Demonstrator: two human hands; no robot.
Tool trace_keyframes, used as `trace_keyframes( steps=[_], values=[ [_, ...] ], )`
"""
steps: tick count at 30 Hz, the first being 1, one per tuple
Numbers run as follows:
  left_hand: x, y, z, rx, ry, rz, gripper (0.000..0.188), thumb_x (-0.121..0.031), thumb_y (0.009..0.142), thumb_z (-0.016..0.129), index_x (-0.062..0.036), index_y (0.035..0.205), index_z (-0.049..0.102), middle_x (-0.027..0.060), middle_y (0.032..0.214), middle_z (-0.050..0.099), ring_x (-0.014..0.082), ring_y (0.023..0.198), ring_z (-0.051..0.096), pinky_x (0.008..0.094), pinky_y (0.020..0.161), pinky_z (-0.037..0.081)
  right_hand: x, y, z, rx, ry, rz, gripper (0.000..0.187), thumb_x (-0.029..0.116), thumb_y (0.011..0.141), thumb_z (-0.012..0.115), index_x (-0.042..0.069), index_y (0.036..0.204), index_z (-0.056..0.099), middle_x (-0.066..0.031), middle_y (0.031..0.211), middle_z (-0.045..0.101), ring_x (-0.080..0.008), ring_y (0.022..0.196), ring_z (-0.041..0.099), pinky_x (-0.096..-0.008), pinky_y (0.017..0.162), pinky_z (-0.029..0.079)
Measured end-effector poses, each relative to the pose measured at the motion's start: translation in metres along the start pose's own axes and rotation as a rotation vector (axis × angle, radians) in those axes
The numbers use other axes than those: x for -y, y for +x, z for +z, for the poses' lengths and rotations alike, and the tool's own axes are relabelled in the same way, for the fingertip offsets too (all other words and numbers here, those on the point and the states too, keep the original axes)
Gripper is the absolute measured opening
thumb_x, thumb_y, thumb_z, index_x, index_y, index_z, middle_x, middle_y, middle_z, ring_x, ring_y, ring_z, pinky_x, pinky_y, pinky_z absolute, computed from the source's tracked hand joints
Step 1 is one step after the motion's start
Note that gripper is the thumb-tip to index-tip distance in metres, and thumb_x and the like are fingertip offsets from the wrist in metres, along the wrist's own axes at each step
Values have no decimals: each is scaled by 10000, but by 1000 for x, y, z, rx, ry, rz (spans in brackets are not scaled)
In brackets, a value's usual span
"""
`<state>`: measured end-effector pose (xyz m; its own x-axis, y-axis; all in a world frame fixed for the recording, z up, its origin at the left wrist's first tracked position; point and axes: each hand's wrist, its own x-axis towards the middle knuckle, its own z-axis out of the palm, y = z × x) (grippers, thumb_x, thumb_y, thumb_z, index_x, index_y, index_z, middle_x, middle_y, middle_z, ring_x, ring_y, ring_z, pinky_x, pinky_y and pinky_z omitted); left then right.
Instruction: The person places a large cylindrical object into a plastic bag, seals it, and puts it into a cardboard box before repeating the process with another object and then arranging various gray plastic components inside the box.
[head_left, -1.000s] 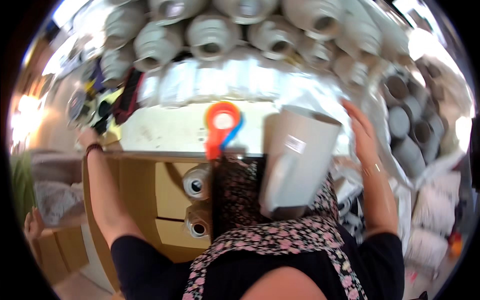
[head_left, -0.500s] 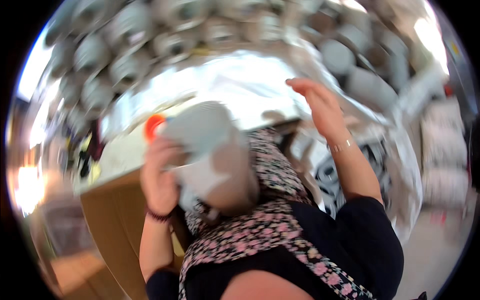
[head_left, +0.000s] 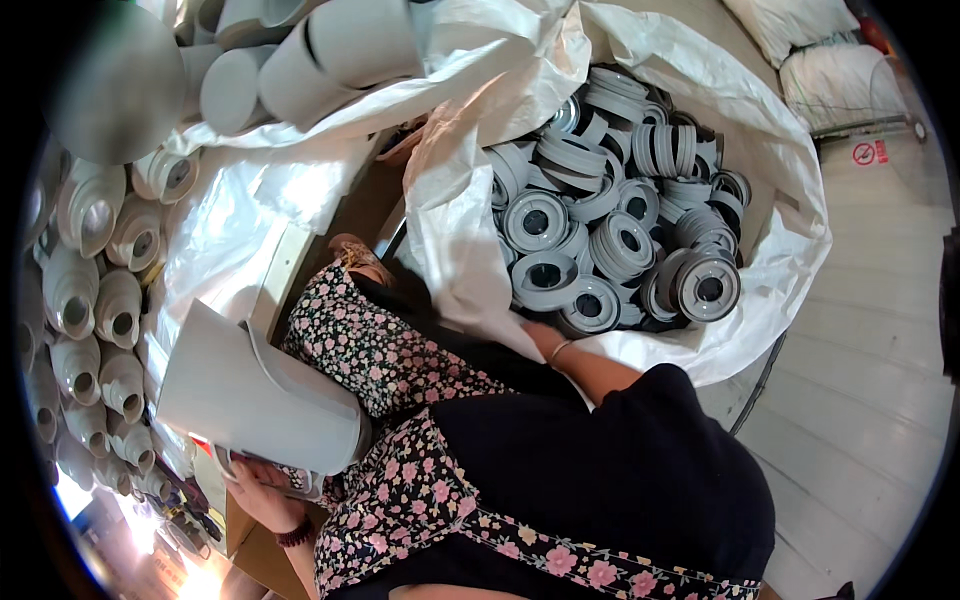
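A large grey cylindrical plastic housing [head_left: 258, 395] with a looped handle and a curved, stepped rim lies tilted across my lap. My left hand [head_left: 262, 492] is closed around its handle, at the lower left. At the near edge of a white woven sack, my right hand [head_left: 543, 340] reaches down against the rim; its fingers are hidden by the sack and the parts. Inside that sack [head_left: 455, 215] lie many round grey plastic lids [head_left: 545, 275] with ridged sides and dark centre holes, heaped loosely. The right hand is nearest to the closest of them.
More grey cylindrical housings [head_left: 360, 40] are piled at the upper left. Rows of grey flask-like bodies [head_left: 72, 290] stand along the left, beside a table [head_left: 283, 265] partly covered in clear plastic sheeting. Stuffed white sacks [head_left: 835, 85] rest at the far right on the pale floor [head_left: 850, 330].
The view has swung right toward the sack. My right hand has come down from a raised position to the sack's near edge. The left hand still holds the housing, now lying across my lap.
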<state>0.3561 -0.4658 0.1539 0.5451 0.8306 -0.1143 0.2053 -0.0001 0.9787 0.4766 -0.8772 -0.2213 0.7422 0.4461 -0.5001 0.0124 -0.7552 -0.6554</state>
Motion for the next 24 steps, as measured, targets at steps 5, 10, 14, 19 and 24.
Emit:
trace_keyframes(
  steps=[5,10,14,19,24],
  values=[
    [-10,-18,1,-9,124,337,608,-386,900,613,27,1295,406,-13,855,524,49,721,481,197,610,383,69,99,-135,-354,-134,51,230,224,875,494,60,889,654,-199,820,647,-377,802,631,-473,713,494],
    [-7,-16,-3,224,414,266,629,-487,821,675,38,1120,502,16,854,561,84,734,498,226,654,404,54,250,-229,-767,410,129,540,238,849,589,-17,1307,462,-270,1254,536,-403,1199,490,-391,1013,389],
    [-34,-18,9,281,556,149,591,-477,834,663,49,1072,533,18,849,561,105,759,512,252,695,422,59,237,-210,-412,181,137,345,292,804,674,-8,948,582,-206,910,624,-344,812,599,-427,733,470],
    [-20,-24,-9,245,430,164,551,-444,839,661,50,1056,548,23,852,565,106,786,516,252,719,422,116,80,-259,-787,-240,-190,213,210,812,633,17,840,548,-194,752,574,-409,744,572,-461,677,463],
    [-37,-17,8,281,403,297,362,-292,804,697,25,956,610,21,766,603,108,699,557,277,643,460,207,-13,-360,-652,-81,-42,272,202,882,534,26,1071,622,-194,936,659,-304,855,649,-417,755,508]
  ],
)
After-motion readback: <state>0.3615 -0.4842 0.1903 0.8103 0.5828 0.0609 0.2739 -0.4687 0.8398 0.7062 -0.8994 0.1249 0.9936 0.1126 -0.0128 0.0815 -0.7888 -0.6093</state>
